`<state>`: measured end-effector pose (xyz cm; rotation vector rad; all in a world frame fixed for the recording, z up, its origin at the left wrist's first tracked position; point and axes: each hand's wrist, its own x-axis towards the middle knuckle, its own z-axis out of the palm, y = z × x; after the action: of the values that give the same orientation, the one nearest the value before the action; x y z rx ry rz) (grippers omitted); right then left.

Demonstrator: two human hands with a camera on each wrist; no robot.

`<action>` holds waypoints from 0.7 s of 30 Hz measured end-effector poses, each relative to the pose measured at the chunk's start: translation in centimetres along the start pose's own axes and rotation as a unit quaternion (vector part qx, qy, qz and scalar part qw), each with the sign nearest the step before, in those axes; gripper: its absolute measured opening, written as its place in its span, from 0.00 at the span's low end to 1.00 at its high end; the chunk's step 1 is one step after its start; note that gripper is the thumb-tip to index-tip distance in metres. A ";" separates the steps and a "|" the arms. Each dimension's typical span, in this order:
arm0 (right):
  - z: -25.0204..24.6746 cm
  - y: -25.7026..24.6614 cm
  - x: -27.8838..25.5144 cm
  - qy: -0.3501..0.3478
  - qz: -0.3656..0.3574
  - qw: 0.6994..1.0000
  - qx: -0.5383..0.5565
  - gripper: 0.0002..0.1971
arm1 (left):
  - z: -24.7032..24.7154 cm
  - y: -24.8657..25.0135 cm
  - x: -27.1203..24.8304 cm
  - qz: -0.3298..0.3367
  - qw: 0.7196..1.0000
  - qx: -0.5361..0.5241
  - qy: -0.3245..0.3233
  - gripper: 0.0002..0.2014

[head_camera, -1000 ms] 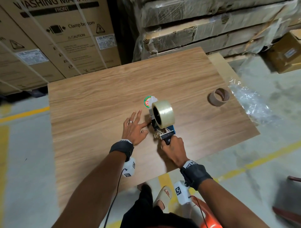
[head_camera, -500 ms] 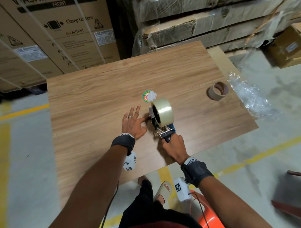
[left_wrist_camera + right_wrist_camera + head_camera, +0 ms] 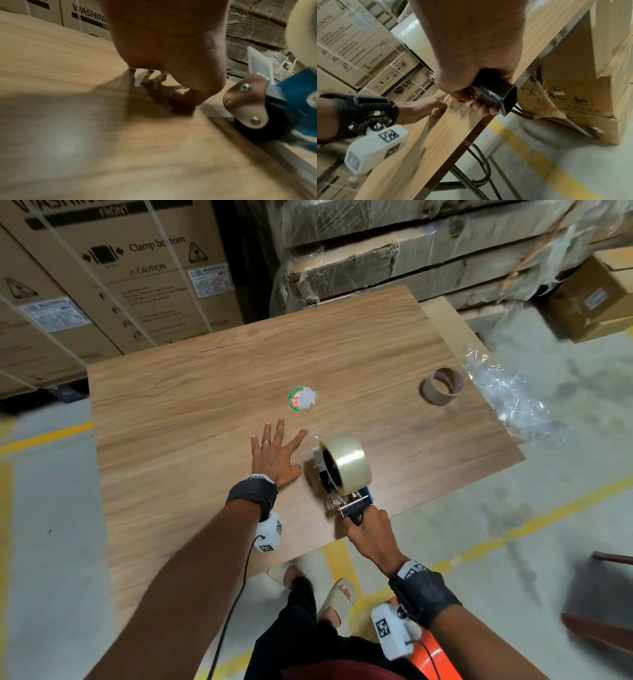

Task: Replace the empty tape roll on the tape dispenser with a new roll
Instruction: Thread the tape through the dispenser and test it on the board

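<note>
The blue and metal tape dispenser (image 3: 342, 494) stands on the wooden table (image 3: 191, 412) near its front edge. A full clear tape roll (image 3: 347, 462) is mounted on it. My right hand (image 3: 368, 529) grips the dispenser's black handle (image 3: 494, 93). My left hand (image 3: 275, 455) lies flat on the table just left of the dispenser, fingers spread, holding nothing. In the left wrist view my palm (image 3: 163, 40) hovers over the wood, and the dispenser's metal plate (image 3: 247, 104) is at right. The empty brown core (image 3: 442, 386) lies at the table's right edge.
A round green and red label (image 3: 301, 398) with crumpled clear film lies mid-table. Clear plastic wrap (image 3: 507, 398) hangs off the right edge. Washing machine cartons (image 3: 130, 275) and wrapped board stacks (image 3: 411, 251) stand behind the table. The table's metal legs (image 3: 476, 180) are below.
My right hand has drawn the dispenser back toward the front edge and slightly right, away from my left fingers. The left hand stays flat on the table.
</note>
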<state>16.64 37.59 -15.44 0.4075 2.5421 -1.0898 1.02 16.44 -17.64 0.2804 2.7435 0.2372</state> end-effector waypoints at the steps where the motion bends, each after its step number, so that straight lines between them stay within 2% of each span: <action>1: 0.0 -0.1 0.0 -0.001 0.009 1.000 0.009 0.21 | 0.3 0.2 -0.5 0.005 1.000 -0.008 0.002 0.45; 7: 0.3 0.1 0.5 0.000 0.028 0.999 0.014 0.25 | 3.9 2.6 -5.7 0.025 0.999 -0.025 0.003 0.38; 12: 0.0 -0.2 0.5 0.002 0.018 1.000 -0.010 0.24 | 4.3 2.9 -5.8 -0.002 0.999 -0.034 0.001 0.31; 16: 0.1 0.2 0.2 -0.003 0.021 1.000 -0.015 0.19 | 4.1 3.0 -5.7 -0.022 0.999 -0.039 -0.009 0.32; 21: 0.3 1.5 -1.2 0.001 0.030 0.999 -0.009 0.19 | 3.6 3.2 -5.9 -0.027 0.998 -0.041 -0.025 0.33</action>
<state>18.33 38.17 -16.11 0.4789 2.5224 -1.0450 8.27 18.65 -18.32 0.1872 2.6791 0.3236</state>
